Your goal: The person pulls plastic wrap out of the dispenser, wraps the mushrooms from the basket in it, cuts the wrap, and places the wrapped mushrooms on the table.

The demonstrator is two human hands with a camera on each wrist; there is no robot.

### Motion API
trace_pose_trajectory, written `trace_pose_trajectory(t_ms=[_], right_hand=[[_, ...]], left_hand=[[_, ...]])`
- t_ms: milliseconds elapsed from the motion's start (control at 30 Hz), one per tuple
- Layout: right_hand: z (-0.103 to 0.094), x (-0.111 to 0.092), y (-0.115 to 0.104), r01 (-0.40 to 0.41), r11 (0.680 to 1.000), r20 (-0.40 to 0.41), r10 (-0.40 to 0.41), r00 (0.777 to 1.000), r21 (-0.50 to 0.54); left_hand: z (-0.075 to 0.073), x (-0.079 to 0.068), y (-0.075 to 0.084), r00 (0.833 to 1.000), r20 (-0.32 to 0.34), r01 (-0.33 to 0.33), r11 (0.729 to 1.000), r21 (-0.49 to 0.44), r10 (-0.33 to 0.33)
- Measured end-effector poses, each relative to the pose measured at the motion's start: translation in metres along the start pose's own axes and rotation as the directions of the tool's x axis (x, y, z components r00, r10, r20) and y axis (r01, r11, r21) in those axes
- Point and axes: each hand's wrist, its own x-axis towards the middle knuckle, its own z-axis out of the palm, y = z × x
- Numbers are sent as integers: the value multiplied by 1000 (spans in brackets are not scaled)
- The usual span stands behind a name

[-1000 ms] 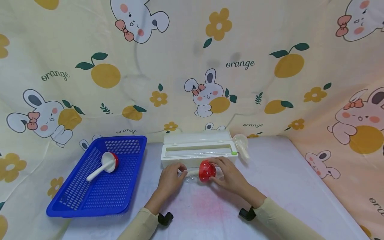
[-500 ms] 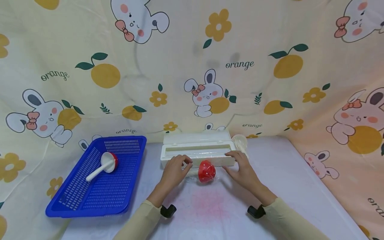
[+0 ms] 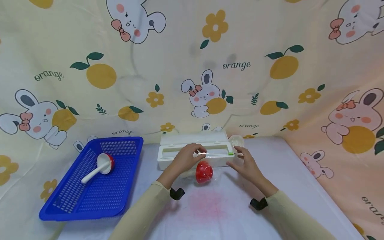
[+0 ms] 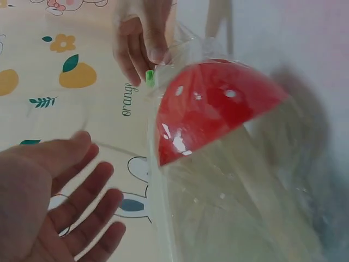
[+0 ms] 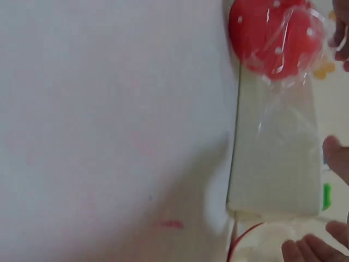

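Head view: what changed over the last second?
Left hand and right hand have both come off the wrapped red-capped toy. The left moved forward and right, to the open white box; the right moved right, to that box's right end. Unchanged: wrapped toy lying in front of the box, blue basket with the other toy inside.

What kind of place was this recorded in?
Probably a makeshift tabletop recording booth: a rabbit-and-orange print backdrop rises right behind the white-covered table, which holds a blue basket and an open white box. The wider room is out of view.
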Motion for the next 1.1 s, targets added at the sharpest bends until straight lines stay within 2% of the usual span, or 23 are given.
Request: trace_pose_trajectory(t_ms=[167, 400, 533, 667, 867, 1100], right_hand=[[2, 10, 10, -62, 997, 77, 58, 995, 56], [5, 23, 21, -116, 993, 196, 107, 975, 35], [5, 29, 24, -144, 989, 225, 133, 965, 30], [7, 33, 25, -174, 985, 228, 164, 960, 24], [11, 36, 27, -191, 981, 211, 181, 961, 27], [11, 37, 31, -217, 975, 198, 206, 958, 40]], left_hand=[[1, 18, 3, 995, 87, -38, 996, -84, 45], [7, 39, -1, 979, 178, -72, 986, -149, 99], [10, 50, -3, 967, 215, -101, 980, -169, 137], [12, 59, -6, 959, 232, -121, 975, -188, 164], [18, 73, -9, 954, 273, -71, 976, -207, 128], [23, 90, -3, 945, 282, -108, 974, -201, 164]])
